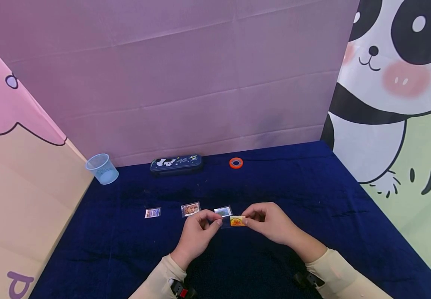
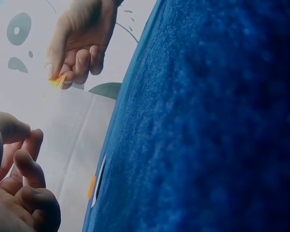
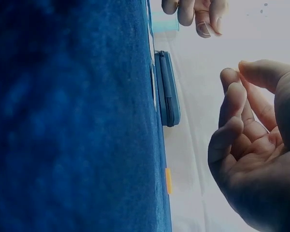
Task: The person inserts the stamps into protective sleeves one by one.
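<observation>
My right hand point(image 1: 273, 222) pinches a small yellow stamp point(image 1: 236, 221) with an orange picture, between thumb and forefinger. A clear plastic sleeve point(image 1: 225, 223) shows faintly at the stamp's left side; whether the stamp is inside it I cannot tell. The left hand point(image 1: 198, 232) pinches the sleeve's left end, thumb against forefinger. Just behind the hands lies a sleeved blue-green stamp point(image 1: 222, 211). Further left on the cloth are a sleeved reddish-brown stamp point(image 1: 190, 209) and a sleeved purple-blue stamp point(image 1: 152, 213).
A dark blue cloth point(image 1: 125, 257) covers the table. Along the back stand a translucent blue cup point(image 1: 103, 169), a navy panda pencil case point(image 1: 176, 163) and an orange-red tape roll point(image 1: 236, 162). Printed fabric walls, one with a panda point(image 1: 372, 141), rise around the table.
</observation>
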The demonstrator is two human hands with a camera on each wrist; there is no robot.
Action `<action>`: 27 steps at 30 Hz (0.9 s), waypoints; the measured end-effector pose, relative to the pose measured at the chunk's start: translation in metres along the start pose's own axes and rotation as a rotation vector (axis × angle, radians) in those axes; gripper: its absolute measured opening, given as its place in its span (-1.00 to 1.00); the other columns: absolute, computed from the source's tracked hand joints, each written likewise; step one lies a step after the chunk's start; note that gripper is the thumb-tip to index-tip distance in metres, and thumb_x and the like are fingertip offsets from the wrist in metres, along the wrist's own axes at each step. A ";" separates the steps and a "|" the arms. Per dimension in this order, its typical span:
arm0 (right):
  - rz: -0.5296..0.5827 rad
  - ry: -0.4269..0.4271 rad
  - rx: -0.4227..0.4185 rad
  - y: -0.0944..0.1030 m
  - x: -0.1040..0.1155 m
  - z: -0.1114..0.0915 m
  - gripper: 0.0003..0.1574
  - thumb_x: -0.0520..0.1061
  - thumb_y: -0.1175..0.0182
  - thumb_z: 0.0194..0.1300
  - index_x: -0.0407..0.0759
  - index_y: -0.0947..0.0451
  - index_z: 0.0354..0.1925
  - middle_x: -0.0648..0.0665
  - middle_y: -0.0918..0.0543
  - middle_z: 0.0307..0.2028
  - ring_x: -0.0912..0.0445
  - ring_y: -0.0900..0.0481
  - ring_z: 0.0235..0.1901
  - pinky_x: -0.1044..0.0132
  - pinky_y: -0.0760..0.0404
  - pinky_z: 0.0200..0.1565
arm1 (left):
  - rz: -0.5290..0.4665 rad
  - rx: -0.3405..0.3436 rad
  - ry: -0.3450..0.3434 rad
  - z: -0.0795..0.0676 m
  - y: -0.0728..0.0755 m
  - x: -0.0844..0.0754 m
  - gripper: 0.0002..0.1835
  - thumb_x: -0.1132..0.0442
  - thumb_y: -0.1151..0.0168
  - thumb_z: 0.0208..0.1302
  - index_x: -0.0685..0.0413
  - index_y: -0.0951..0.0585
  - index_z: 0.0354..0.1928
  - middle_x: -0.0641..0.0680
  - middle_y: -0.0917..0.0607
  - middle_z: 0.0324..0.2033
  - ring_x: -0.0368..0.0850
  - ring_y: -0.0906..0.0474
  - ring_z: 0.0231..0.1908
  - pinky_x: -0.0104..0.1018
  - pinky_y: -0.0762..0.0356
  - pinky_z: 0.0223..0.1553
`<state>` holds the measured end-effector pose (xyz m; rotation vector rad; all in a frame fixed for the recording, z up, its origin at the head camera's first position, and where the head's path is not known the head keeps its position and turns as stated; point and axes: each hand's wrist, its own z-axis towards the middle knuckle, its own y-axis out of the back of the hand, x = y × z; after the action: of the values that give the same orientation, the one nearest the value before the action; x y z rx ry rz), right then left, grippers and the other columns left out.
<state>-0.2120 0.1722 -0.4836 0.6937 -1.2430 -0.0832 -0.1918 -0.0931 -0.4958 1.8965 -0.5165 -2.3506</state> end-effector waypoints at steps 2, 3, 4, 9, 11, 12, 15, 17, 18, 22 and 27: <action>-0.002 -0.007 -0.013 0.000 0.001 0.000 -0.94 -0.07 -0.40 0.37 0.10 -0.73 -0.18 0.05 -0.68 -0.36 0.08 -0.54 -0.48 0.29 -0.52 -0.44 | -0.002 -0.007 0.002 0.000 0.000 0.000 -0.88 0.18 -0.43 0.38 0.05 -0.76 -0.15 0.06 -0.60 -0.43 -0.27 -0.30 -0.63 -0.44 -0.24 -0.62; -0.004 -0.011 -0.019 0.000 0.002 0.000 -0.93 -0.08 -0.40 0.37 0.10 -0.73 -0.18 0.05 -0.67 -0.37 0.09 -0.54 -0.48 0.30 -0.52 -0.45 | -0.002 -0.010 0.003 0.000 0.000 0.000 -0.88 0.18 -0.43 0.38 0.06 -0.76 -0.15 0.05 -0.61 -0.42 -0.27 -0.30 -0.63 -0.43 -0.24 -0.62; -0.005 -0.014 -0.024 0.000 0.002 0.000 -0.93 -0.10 -0.40 0.37 0.09 -0.73 -0.18 0.05 -0.67 -0.37 0.09 -0.53 -0.48 0.30 -0.52 -0.45 | -0.005 -0.013 0.005 0.000 0.000 0.000 -0.88 0.18 -0.43 0.39 0.05 -0.76 -0.15 0.04 -0.61 -0.42 -0.27 -0.30 -0.64 -0.43 -0.24 -0.63; 0.009 -0.020 -0.024 0.000 0.004 -0.001 -0.93 -0.12 -0.39 0.37 0.08 -0.74 -0.19 0.05 -0.68 -0.36 0.09 -0.53 -0.48 0.30 -0.52 -0.45 | 0.006 -0.016 0.015 0.000 0.000 0.001 -0.92 0.17 -0.43 0.39 -0.03 -0.77 -0.16 -0.04 -0.62 -0.42 -0.26 -0.31 -0.63 -0.42 -0.26 -0.63; 0.020 -0.016 -0.015 0.000 0.003 -0.001 -0.93 -0.12 -0.39 0.38 0.07 -0.75 -0.19 0.05 -0.69 -0.35 0.08 -0.54 -0.47 0.29 -0.53 -0.43 | 0.015 -0.015 0.019 -0.001 0.000 0.001 -0.95 0.17 -0.43 0.38 -0.10 -0.77 -0.17 -0.07 -0.63 -0.42 -0.26 -0.32 -0.63 -0.42 -0.27 -0.63; 0.026 -0.015 -0.010 0.000 0.003 -0.001 -0.94 -0.11 -0.39 0.38 0.07 -0.75 -0.18 0.05 -0.70 -0.35 0.08 -0.55 -0.46 0.29 -0.53 -0.42 | 0.019 -0.013 0.018 -0.001 0.000 0.001 -0.95 0.17 -0.43 0.38 -0.12 -0.77 -0.17 -0.08 -0.64 -0.42 -0.26 -0.32 -0.63 -0.43 -0.27 -0.62; 0.034 -0.014 0.004 0.000 0.002 -0.001 -0.94 -0.10 -0.39 0.39 0.08 -0.76 -0.18 0.06 -0.71 -0.33 0.07 -0.57 -0.44 0.29 -0.55 -0.40 | 0.026 -0.007 0.010 -0.002 0.000 0.001 -0.96 0.17 -0.44 0.37 -0.13 -0.77 -0.18 -0.10 -0.64 -0.43 -0.27 -0.33 -0.63 -0.42 -0.29 -0.62; 0.034 -0.014 0.007 0.000 0.002 -0.001 -0.93 -0.10 -0.38 0.40 0.09 -0.76 -0.17 0.06 -0.72 -0.31 0.07 -0.59 -0.42 0.29 -0.56 -0.38 | 0.030 -0.005 -0.001 -0.002 0.000 0.001 -0.96 0.18 -0.44 0.37 -0.10 -0.77 -0.18 -0.10 -0.64 -0.43 -0.27 -0.33 -0.63 -0.42 -0.30 -0.62; 0.031 -0.014 0.007 0.000 0.002 -0.001 -0.93 -0.10 -0.38 0.40 0.09 -0.77 -0.17 0.06 -0.73 -0.31 0.07 -0.59 -0.42 0.29 -0.56 -0.38 | 0.030 -0.004 -0.006 -0.002 0.000 0.001 -0.95 0.19 -0.44 0.37 -0.08 -0.77 -0.18 -0.10 -0.64 -0.43 -0.27 -0.33 -0.63 -0.42 -0.30 -0.62; 0.019 -0.007 0.008 0.001 0.002 0.000 -0.90 -0.11 -0.38 0.39 0.10 -0.77 -0.16 0.04 -0.74 -0.29 0.08 -0.59 -0.41 0.29 -0.56 -0.38 | 0.027 -0.002 -0.008 -0.001 0.000 0.000 -0.94 0.18 -0.44 0.36 -0.07 -0.78 -0.17 -0.11 -0.65 -0.43 -0.28 -0.33 -0.63 -0.43 -0.29 -0.62; 0.016 -0.004 0.019 0.000 0.001 0.001 -0.90 -0.11 -0.38 0.39 0.11 -0.77 -0.15 0.07 -0.74 -0.29 0.08 -0.61 -0.39 0.28 -0.58 -0.35 | 0.012 0.008 -0.009 0.000 0.000 0.001 -0.94 0.15 -0.45 0.35 -0.11 -0.79 -0.18 -0.09 -0.66 -0.45 -0.28 -0.33 -0.64 -0.43 -0.28 -0.62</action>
<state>-0.2122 0.1716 -0.4826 0.6998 -1.2539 -0.0597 -0.1915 -0.0933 -0.4967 1.8819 -0.5373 -2.3537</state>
